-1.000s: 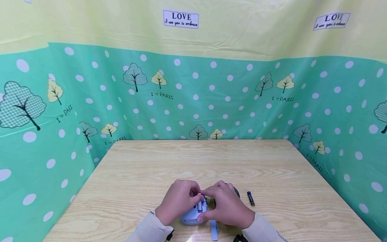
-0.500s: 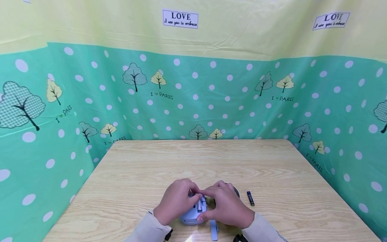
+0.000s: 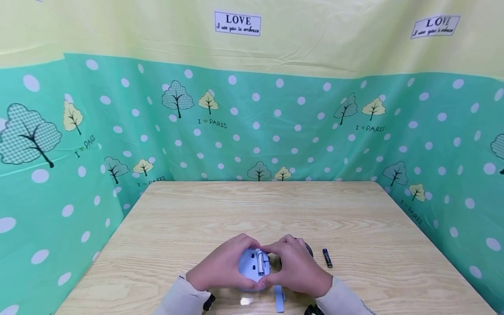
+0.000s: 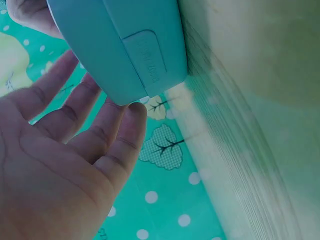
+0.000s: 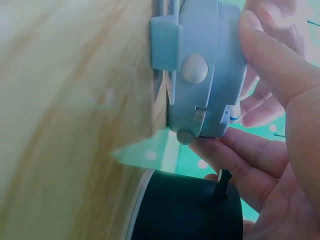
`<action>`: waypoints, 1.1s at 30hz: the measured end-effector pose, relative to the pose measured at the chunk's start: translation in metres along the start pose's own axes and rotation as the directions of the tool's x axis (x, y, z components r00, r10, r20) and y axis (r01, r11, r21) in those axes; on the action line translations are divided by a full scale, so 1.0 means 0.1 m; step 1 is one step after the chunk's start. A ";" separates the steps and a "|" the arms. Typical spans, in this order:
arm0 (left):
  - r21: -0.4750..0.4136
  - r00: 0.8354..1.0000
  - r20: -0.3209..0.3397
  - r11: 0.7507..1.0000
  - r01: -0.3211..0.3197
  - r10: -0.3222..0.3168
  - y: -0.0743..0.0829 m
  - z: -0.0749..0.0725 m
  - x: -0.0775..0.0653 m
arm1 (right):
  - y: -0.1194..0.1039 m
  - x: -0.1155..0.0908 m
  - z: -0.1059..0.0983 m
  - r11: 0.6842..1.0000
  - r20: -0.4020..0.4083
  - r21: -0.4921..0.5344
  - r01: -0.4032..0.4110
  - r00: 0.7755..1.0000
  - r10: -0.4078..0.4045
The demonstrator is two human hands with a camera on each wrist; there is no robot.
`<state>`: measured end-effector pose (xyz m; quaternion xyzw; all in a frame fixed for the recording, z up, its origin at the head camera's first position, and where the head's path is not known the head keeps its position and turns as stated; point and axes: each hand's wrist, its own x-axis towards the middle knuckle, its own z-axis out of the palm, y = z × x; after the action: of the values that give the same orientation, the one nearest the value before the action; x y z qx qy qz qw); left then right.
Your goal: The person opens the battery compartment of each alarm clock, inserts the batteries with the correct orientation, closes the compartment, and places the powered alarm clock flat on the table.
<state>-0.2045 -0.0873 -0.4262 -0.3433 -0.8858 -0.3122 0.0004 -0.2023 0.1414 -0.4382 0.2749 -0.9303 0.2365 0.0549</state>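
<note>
A light blue, rounded battery-powered device [image 3: 246, 262] lies on the table with its battery compartment open and facing up. A light-coloured battery [image 3: 260, 262] sits lengthwise in that compartment. My left hand [image 3: 224, 267] curves around the left side, thumb at the near edge and fingers at the far edge. In the left wrist view its fingertips [image 4: 134, 112] meet the casing beside a panel with embossed lettering. From the right, my right hand [image 3: 295, 269] holds the device between thumb and fingers. Round buttons and a small slot show on its side [image 5: 195, 68] in the right wrist view.
A slim light blue cover [image 3: 279, 299] lies at the near right of the device. Farther right is a loose dark battery [image 3: 327, 258]. A black cylinder [image 5: 190, 207] with a small hook stands beside my right hand. Patterned cloth [image 3: 275, 131] hangs behind the table [image 3: 260, 205].
My left hand has moved from the battery compartment to the device's left side, spreading thumb and fingers around it. The battery in the compartment now shows fully. My right hand stays nearly in place.
</note>
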 end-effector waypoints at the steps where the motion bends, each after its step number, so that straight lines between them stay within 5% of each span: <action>1: 0.011 1.000 0.006 1.000 -0.004 0.003 -0.01 0.00 0.00 | 0.00 0.00 0.00 1.000 0.000 0.002 0.000 1.000 0.000; 10: 0.112 0.999 -0.004 0.993 -0.043 0.043 -0.02 0.04 0.00 | -0.01 0.00 -0.01 1.000 0.004 0.017 -0.002 1.000 0.002; 22: 0.110 0.997 -0.035 0.992 -0.063 0.067 -0.01 0.05 0.00 | -0.01 -0.01 0.00 1.000 0.004 -0.008 -0.006 1.000 0.006; 33: 0.093 1.000 -0.004 0.996 -0.005 0.005 0.00 0.05 0.01 | -0.01 -0.03 -0.04 0.986 -0.032 -0.148 0.072 0.997 -0.077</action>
<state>-0.2042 -0.0846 -0.4299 -0.3444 -0.8986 -0.2712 0.0191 -0.1996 0.1444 -0.4347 0.3002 -0.9331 0.1702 0.1012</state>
